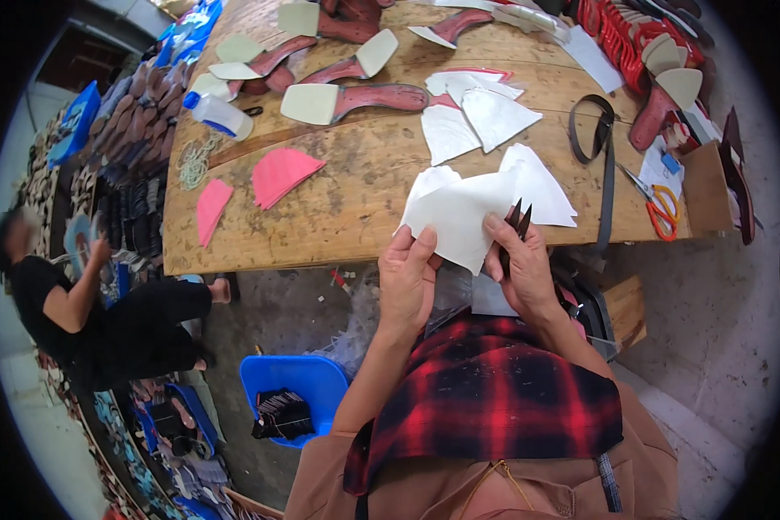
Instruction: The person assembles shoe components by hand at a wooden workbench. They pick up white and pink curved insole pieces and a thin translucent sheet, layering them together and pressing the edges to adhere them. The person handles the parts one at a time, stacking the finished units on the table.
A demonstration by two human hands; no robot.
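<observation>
— Over the near edge of the wooden table (355,173), what's held?
— White sheet (459,217), fan-shaped, thin and matte, with a curved lower edge and a pointed corner hanging toward the lap. Gripped from both sides.
— Left hand (406,277)?
— Pinching the sheet's lower left part, thumb on top, other fingers curled underneath.
— Right hand (522,269)?
— Closed around dark scissors (520,221), thumb pressed onto the sheet's right edge. Blades pointing up and slightly parted, their tips dark against the white.
— Behind the sheet?
— More white fan-shaped pieces (542,186), partly overlapped by the held one. Farther back, a small heap of similar white cut-outs (477,117).
— Elsewhere on the table?
— Two pink fan-shaped pieces (282,173) toward the left, well apart from the hands. Reddish-brown shoe soles (377,95) with pale heel patches across the far side. White bottle with a blue cap (219,114) lying at the left rim. Orange-handled scissors (663,208) near the right end, beside a dark strap (600,139).
— Below the table?
— Blue tub (296,381) on the floor holding dark pieces, left of the plaid-covered lap. Another person (95,312) in black seated at far left.
</observation>
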